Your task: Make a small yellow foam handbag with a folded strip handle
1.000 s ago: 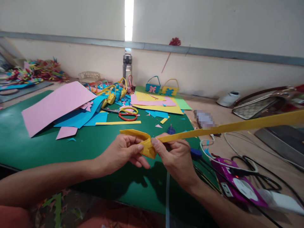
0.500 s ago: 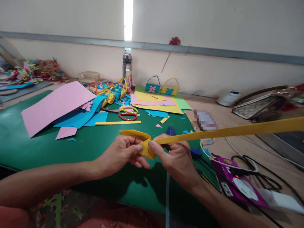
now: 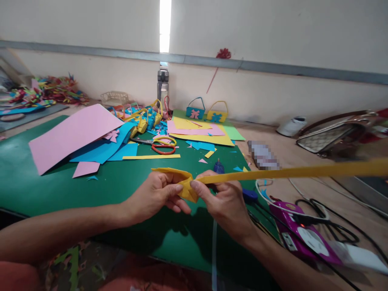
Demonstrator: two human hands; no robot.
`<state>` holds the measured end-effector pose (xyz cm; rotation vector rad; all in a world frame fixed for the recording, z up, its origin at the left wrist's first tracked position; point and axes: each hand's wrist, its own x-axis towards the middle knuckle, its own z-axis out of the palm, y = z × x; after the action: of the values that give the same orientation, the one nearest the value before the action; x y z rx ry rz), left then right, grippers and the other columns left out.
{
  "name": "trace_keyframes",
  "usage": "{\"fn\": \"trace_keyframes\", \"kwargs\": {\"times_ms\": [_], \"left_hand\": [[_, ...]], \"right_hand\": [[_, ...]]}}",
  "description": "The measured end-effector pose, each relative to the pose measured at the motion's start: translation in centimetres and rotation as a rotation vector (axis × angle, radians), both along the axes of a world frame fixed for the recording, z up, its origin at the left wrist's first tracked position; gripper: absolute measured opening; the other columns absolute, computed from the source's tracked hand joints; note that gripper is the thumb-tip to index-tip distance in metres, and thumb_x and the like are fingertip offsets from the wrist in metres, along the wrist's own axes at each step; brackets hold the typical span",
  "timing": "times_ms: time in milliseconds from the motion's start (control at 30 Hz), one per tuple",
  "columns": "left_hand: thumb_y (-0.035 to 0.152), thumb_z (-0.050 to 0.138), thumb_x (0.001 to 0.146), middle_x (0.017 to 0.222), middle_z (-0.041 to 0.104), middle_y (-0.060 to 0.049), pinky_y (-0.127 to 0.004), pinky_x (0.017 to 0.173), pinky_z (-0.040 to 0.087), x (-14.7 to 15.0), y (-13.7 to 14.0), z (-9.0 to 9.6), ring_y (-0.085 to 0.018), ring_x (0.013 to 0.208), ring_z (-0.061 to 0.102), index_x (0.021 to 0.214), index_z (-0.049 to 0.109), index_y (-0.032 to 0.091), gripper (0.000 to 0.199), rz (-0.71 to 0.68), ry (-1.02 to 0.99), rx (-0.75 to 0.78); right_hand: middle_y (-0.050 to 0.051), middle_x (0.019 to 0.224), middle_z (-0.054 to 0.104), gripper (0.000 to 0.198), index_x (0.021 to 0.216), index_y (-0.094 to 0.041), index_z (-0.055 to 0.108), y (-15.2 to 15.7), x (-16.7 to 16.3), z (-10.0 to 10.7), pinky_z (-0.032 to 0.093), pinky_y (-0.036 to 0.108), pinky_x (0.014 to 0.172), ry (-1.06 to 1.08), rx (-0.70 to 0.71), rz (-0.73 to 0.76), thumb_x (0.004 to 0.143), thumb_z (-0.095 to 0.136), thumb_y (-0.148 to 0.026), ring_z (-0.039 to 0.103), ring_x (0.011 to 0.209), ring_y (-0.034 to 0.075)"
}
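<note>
My left hand (image 3: 157, 196) is closed on a small folded yellow paper bag (image 3: 188, 192), its thumb flat on the near end. With thumb and fingers, my right hand (image 3: 226, 202) pinches a long yellow paper strip (image 3: 257, 175) against that same end. The strip runs off to the right edge of the view. Part of the bag is hidden behind my fingers. Beyond my right hand shows the blue tip of a glue gun (image 3: 218, 166), its body mostly covered by the hand.
Scissors (image 3: 163, 145) and a short yellow strip (image 3: 151, 157) lie on the green mat (image 3: 100, 194). Pink sheets (image 3: 75, 131) and several small bags (image 3: 145, 119) are behind. Two finished bags with bows lean at the wall. A purple power strip (image 3: 298, 230) with cables sits right.
Both hands keep their hold on the bag and the strip. The far right end of the strip has dipped slightly and is blurred. The view has shifted a little.
</note>
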<state>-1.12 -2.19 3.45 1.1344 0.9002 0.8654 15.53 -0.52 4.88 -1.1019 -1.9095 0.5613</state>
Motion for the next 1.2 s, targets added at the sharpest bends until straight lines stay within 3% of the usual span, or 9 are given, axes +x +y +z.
{"fn": "trace_keyframes", "kwargs": {"times_ms": [133, 233, 400, 500, 600, 733, 900, 1067, 1200], "left_hand": [[0.037, 0.060, 0.080, 0.084, 0.071, -0.009, -0.022, 0.055, 0.054, -0.4, -0.1, 0.4, -0.018, 0.065, 0.070, 0.097, 0.061, 0.010, 0.032, 0.110, 0.056, 0.114], [0.033, 0.055, 0.085, 0.079, 0.072, -0.006, -0.025, 0.063, 0.057, -1.2, -0.2, 0.4, -0.017, 0.068, 0.070, 0.099, 0.063, 0.012, 0.027, 0.287, 0.134, 0.391], [0.024, 0.054, 0.086, 0.083, 0.074, -0.003, -0.024, 0.075, 0.054, -2.6, -0.4, 0.0, -0.016, 0.075, 0.069, 0.086, 0.069, 0.018, 0.016, 0.482, 0.391, 0.849], [0.023, 0.056, 0.084, 0.083, 0.074, -0.002, -0.024, 0.076, 0.054, -2.7, -0.2, -0.3, -0.016, 0.076, 0.070, 0.084, 0.069, 0.018, 0.014, 0.472, 0.424, 0.857], [0.028, 0.054, 0.085, 0.076, 0.074, -0.003, -0.023, 0.066, 0.056, -2.2, 0.1, -0.3, -0.016, 0.067, 0.070, 0.087, 0.067, 0.015, 0.018, 0.399, 0.281, 0.661], [0.037, 0.062, 0.078, 0.084, 0.073, -0.007, -0.026, 0.061, 0.059, -1.6, 0.5, -0.2, -0.019, 0.066, 0.071, 0.093, 0.063, 0.011, 0.030, 0.330, 0.123, 0.357], [0.043, 0.068, 0.071, 0.080, 0.073, -0.009, -0.028, 0.063, 0.059, -1.1, 0.6, -0.3, -0.021, 0.067, 0.070, 0.093, 0.062, 0.010, 0.040, 0.292, 0.112, 0.203], [0.043, 0.069, 0.072, 0.076, 0.073, -0.009, -0.029, 0.064, 0.057, -1.0, 0.5, -0.6, -0.022, 0.069, 0.070, 0.096, 0.062, 0.010, 0.041, 0.253, 0.145, 0.172], [0.041, 0.070, 0.070, 0.075, 0.073, -0.009, -0.031, 0.064, 0.057, -1.0, 0.6, -0.6, -0.023, 0.068, 0.070, 0.097, 0.062, 0.010, 0.041, 0.255, 0.135, 0.136]], "right_hand": [[-0.003, 0.046, 0.046, 0.039, 0.047, -0.019, 0.045, 0.9, 0.1, 0.2, 0.037, 0.021, 0.046, 0.139, -0.358, -0.054, 0.083, 0.047, -0.036, 0.045, 0.045, 0.008], [-0.004, 0.044, 0.046, 0.037, 0.049, -0.018, 0.045, 1.6, -0.6, -0.5, 0.035, 0.020, 0.041, 0.053, -0.699, 0.046, 0.083, 0.041, -0.030, 0.043, 0.038, 0.007], [-0.004, 0.041, 0.048, 0.029, 0.048, -0.018, 0.046, 2.2, -2.8, -1.9, 0.034, 0.020, 0.037, -0.092, -0.800, 0.120, 0.078, 0.047, -0.021, 0.040, 0.032, 0.006], [-0.001, 0.047, 0.056, 0.028, 0.055, -0.016, 0.054, 2.6, -2.5, -0.9, 0.035, 0.021, 0.041, -0.184, -0.713, 0.118, 0.081, 0.050, -0.027, 0.047, 0.038, 0.008], [0.002, 0.066, 0.065, 0.018, 0.066, -0.016, 0.061, 2.6, 0.0, 1.1, 0.038, 0.023, 0.057, -0.252, -0.521, 0.020, 0.081, 0.052, -0.021, 0.056, 0.058, 0.011], [0.005, 0.082, 0.070, 0.017, 0.081, -0.018, 0.066, 1.2, 5.1, 2.0, 0.038, 0.027, 0.066, -0.633, -0.056, -0.262, 0.085, 0.049, -0.021, 0.061, 0.074, 0.017], [0.005, 0.074, 0.069, 0.012, 0.080, -0.019, 0.063, -2.1, 8.5, -0.7, 0.029, 0.027, 0.049, -1.134, 0.096, -0.352, 0.085, 0.053, -0.024, 0.062, 0.061, 0.018], [0.005, 0.064, 0.065, 0.011, 0.076, -0.018, 0.060, -3.4, 8.6, -2.6, 0.026, 0.028, 0.045, -1.250, 0.187, -0.377, 0.085, 0.055, -0.020, 0.063, 0.060, 0.020], [0.004, 0.071, 0.067, 0.015, 0.091, -0.018, 0.061, -3.0, 9.1, -3.3, 0.030, 0.027, 0.045, -1.221, 0.164, -0.383, 0.084, 0.051, -0.011, 0.064, 0.061, 0.019]]}}
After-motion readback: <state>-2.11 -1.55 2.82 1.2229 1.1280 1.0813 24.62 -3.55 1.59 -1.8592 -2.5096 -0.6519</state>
